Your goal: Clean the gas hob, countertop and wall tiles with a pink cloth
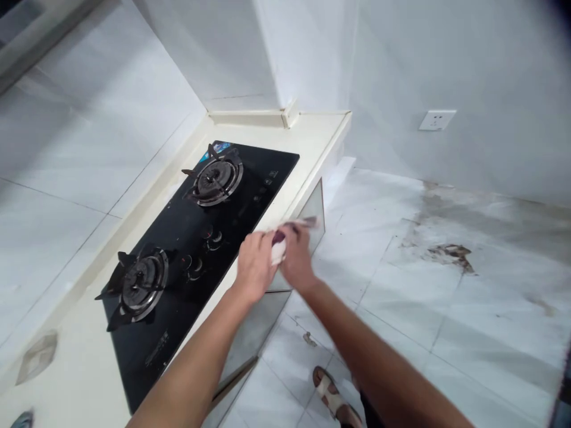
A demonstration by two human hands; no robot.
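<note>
A bunched white and dark purple cloth (278, 252) is squeezed between my two hands, over the front edge of the counter. My left hand (256, 266) closes round its left side. Fingers of my right hand (295, 255) wrap its other side, where a loose end sticks out to the right, blurred by motion. Just left of my hands lies a black two-burner gas stove (241, 217), set into the cream countertop (312, 132).
Cabinet doors (250, 324) run below the counter, one edge standing out near the bottom. A wall socket (438, 120) is at the right. On the tiled floor are a brown damaged patch (452, 255) and a sandalled foot (330, 392). A translucent piece (38, 358) lies on the counter.
</note>
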